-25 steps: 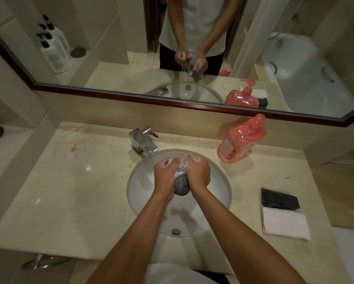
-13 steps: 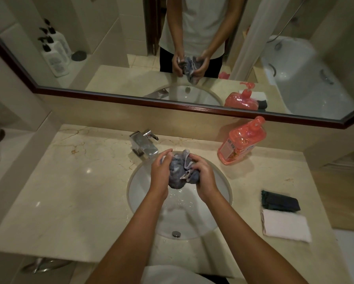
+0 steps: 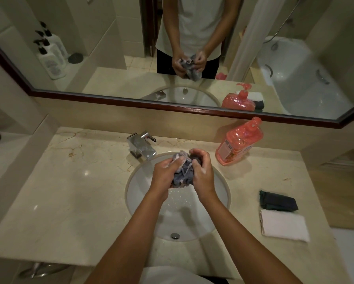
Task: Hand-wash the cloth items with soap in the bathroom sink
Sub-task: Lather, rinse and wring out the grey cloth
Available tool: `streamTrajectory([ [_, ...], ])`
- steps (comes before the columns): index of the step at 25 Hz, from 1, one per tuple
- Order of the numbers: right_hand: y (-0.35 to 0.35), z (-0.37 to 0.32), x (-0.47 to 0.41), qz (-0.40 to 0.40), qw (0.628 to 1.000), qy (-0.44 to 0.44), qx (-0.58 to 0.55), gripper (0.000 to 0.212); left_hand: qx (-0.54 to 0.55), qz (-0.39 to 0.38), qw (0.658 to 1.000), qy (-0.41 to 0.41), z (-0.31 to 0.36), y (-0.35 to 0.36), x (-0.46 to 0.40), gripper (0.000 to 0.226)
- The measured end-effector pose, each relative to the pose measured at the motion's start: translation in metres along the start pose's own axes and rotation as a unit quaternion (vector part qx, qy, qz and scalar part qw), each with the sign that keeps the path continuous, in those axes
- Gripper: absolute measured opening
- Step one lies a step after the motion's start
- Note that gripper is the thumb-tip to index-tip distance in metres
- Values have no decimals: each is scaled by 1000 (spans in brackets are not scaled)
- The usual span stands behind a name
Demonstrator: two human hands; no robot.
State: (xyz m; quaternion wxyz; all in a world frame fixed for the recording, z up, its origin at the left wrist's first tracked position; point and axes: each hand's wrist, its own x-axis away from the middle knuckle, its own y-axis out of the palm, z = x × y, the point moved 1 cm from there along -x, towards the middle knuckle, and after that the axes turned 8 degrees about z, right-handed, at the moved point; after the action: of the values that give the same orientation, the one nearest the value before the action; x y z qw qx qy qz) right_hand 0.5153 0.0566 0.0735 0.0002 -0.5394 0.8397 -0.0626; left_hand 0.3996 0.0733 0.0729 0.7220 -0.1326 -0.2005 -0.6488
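A bunched grey cloth [image 3: 183, 174], wet and foamy, hangs over the white sink [image 3: 139, 193]. My left hand [image 3: 165, 174] grips its left side and my right hand [image 3: 202, 171] grips its right side, both with soap suds on the fingers. The two hands press the cloth together between them. A pink soap bottle [image 3: 238, 142] with a pump stands on the counter to the right of the sink. A folded dark cloth [image 3: 278, 202] and a folded white cloth [image 3: 283, 225] lie side by side on the counter at the right.
A chrome faucet [image 3: 141, 144] stands behind the sink at the left. The drain [image 3: 175, 235] sits at the basin's near side. A marble counter [image 3: 69, 191] surrounds the sink. A wide mirror [image 3: 110, 48] runs along the wall behind.
The hands turned and worked the cloth: first squeezed tight between them, then opened up and raised, now bunched again with the hands close together.
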Motion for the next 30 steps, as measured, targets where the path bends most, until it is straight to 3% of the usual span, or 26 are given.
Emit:
streamTrajectory([
  [2,0,2,-4,45,997,56,5,42,24,0,1000,15,-2,-1,0,23],
  [5,-6,6,-10,27,980,195,-28,70,51,0,998,38,-1,-6,-1,19],
  [8,-22,1,-11,-46,940,301,-152,46,73,-7,994,76,2,-12,-3,24],
  [10,-30,-4,-15,-101,925,316,-187,40,72,-30,991,107,5,-15,-4,26],
  [13,-28,-9,-15,-137,930,291,-177,42,43,-67,988,136,8,-13,-2,22],
  [15,-23,-6,-14,-67,954,233,-175,38,40,-74,989,120,4,-7,-3,23],
  [19,-19,-7,-13,37,986,92,-134,30,29,-33,999,-26,-13,0,-7,38],
  [22,-15,-7,-9,48,996,50,-56,38,102,-97,976,-168,-15,4,1,65],
  [24,-13,-2,-7,50,999,13,17,43,114,-113,970,-183,-10,8,3,73],
  [26,-12,1,-4,42,998,10,34,38,85,-86,978,-168,-7,13,5,72],
  [30,-5,-1,9,38,998,-17,48,21,83,50,987,-130,-12,20,7,48],
])
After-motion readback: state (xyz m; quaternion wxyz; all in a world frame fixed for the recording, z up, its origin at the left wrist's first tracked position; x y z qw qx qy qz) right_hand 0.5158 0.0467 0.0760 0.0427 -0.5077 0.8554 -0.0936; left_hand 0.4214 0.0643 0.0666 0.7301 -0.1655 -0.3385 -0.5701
